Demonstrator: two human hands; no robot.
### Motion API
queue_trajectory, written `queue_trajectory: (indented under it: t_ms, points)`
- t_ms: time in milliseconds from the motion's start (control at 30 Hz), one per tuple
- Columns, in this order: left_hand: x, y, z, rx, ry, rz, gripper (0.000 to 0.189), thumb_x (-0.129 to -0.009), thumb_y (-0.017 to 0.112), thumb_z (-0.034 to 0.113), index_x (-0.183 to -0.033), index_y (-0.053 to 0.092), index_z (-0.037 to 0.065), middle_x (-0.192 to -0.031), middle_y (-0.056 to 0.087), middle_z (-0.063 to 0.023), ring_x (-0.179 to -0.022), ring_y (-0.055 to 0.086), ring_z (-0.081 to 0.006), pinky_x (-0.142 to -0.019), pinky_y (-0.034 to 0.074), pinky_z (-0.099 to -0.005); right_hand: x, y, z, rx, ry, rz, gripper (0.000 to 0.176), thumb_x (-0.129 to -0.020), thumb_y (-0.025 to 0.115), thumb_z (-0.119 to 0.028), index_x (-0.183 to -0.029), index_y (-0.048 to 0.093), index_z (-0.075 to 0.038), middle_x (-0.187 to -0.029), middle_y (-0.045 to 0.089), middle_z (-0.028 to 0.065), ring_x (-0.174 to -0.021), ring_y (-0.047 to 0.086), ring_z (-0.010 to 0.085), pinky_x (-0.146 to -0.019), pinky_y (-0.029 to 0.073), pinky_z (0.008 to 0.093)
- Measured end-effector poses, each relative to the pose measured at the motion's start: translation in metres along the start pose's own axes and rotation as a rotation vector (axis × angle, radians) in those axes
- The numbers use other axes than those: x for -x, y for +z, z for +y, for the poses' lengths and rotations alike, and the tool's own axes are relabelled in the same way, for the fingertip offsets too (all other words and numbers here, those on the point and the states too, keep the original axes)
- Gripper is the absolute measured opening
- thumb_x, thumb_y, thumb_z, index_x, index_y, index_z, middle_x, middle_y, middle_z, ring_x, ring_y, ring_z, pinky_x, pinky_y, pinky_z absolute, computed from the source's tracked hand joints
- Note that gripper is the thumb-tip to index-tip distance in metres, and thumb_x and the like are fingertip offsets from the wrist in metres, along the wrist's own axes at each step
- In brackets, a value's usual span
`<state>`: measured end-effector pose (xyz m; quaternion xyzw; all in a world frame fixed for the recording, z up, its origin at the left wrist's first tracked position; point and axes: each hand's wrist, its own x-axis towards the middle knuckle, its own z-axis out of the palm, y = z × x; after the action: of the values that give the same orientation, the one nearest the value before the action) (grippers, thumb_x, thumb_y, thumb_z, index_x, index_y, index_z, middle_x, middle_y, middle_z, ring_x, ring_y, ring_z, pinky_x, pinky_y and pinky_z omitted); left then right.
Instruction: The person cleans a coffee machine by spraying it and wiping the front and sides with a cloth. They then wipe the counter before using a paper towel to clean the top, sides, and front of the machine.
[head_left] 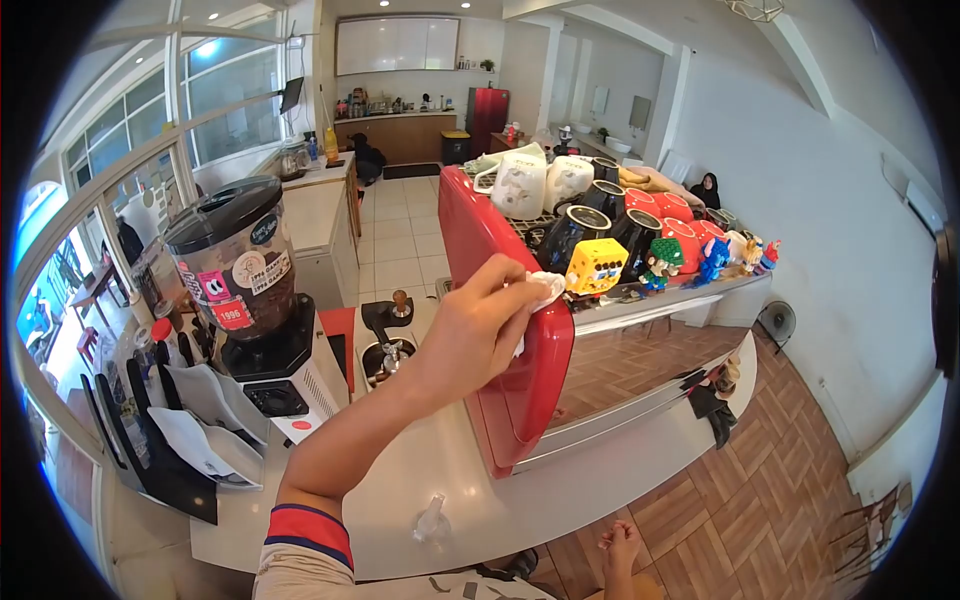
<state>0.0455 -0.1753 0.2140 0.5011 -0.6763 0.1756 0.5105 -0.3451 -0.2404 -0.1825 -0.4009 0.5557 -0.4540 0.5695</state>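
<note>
My left hand (487, 315) pinches a crumpled white cloth (543, 288) and presses it on the top corner of a red espresso machine's side panel (490, 400). Right beside the cloth, a yellow block-built figure (597, 266) stands on the machine's top edge. Low on the right, my right hand (620, 545) hangs over the floor beyond the counter edge, its fingers loosely bent and nothing visible in them. Upturned black cups (573, 232), red cups (681, 240) and white mugs (519, 186) cover the machine's top.
A coffee grinder (250, 290) with a bean hopper stands left of my forearm. Below it, a small clear glass bottle (432, 520) is on the white counter (350, 530). More toy figures (714, 259) line the machine's edge. A person (366, 155) crouches in the back; another (707, 190) is behind the machine.
</note>
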Motion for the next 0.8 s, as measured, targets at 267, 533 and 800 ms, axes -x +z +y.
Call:
queue_trajectory:
  t_ms: [267,533,800]
  points:
    - [0.021,0.011,0.017,-0.069,0.099,0.063,0.027,-0.082,0.067,-0.01,-0.107,0.069,0.0,-0.099,0.056,-0.0119,-0.072,0.062,-0.0195,-0.061,0.05,-0.03,0.005,-0.005,0.02,-0.007,0.012,0.05,0.01,-0.095,0.053,-0.005,-0.101,0.059,0.0,-0.085,0.059,0.0062,-0.063,0.062,0.0129,-0.046,0.055,0.0268]
    - [0.036,0.016,0.01,-0.256,0.371,0.003,0.033,-0.072,0.072,-0.009,-0.103,0.072,0.002,-0.102,0.057,-0.013,-0.074,0.063,-0.02,-0.059,0.052,-0.0289,0.012,-0.002,0.017,-0.037,0.041,0.038,0.01,-0.095,0.054,-0.006,-0.099,0.06,-0.001,-0.086,0.059,0.0066,-0.062,0.061,0.0137,-0.046,0.054,0.0271]
    - [0.034,0.052,-0.077,-0.035,0.026,0.501,0.015,-0.084,0.069,0.0,-0.099,0.066,0.001,-0.103,0.061,-0.015,-0.084,0.065,-0.0283,-0.07,0.054,-0.0362,0.049,0.004,-0.019,0.134,0.085,0.032,0.027,-0.096,0.059,-0.021,-0.116,0.061,-0.003,-0.089,0.063,0.0079,-0.075,0.059,0.0178,-0.065,0.052,0.0314]
